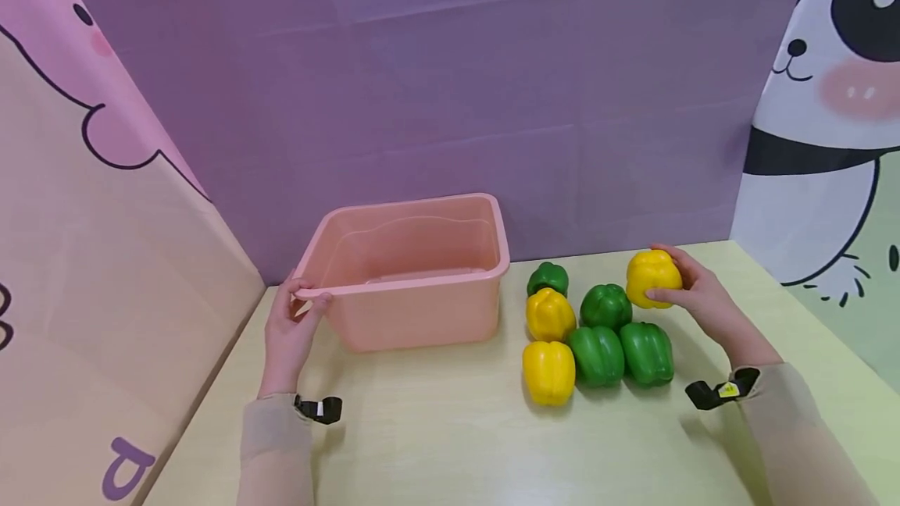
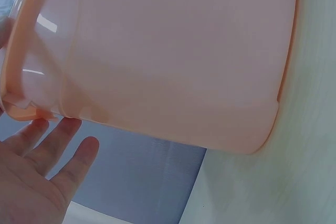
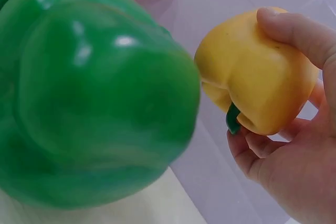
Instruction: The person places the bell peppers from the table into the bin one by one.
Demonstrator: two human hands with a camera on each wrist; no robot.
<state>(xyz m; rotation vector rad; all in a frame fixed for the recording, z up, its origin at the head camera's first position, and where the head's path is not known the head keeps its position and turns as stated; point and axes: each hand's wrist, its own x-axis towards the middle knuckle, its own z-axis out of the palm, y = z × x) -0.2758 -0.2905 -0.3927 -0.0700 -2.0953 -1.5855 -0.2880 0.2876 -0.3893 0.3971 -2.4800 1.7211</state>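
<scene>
A pink plastic bin stands at the back left of the table, its visible inside bare. My left hand grips the bin's rim at the front left corner; in the left wrist view, fingers reach beneath the rim. With thumb and fingers, my right hand holds a yellow bell pepper behind the right end of a pepper group. Its green stem points downward in the right wrist view. Close by sits a green bell pepper, large in that view.
Several green bell peppers and two yellow bell peppers cluster on the pale table, right of the bin. A purple backdrop rises behind. Printed panels flank both sides.
</scene>
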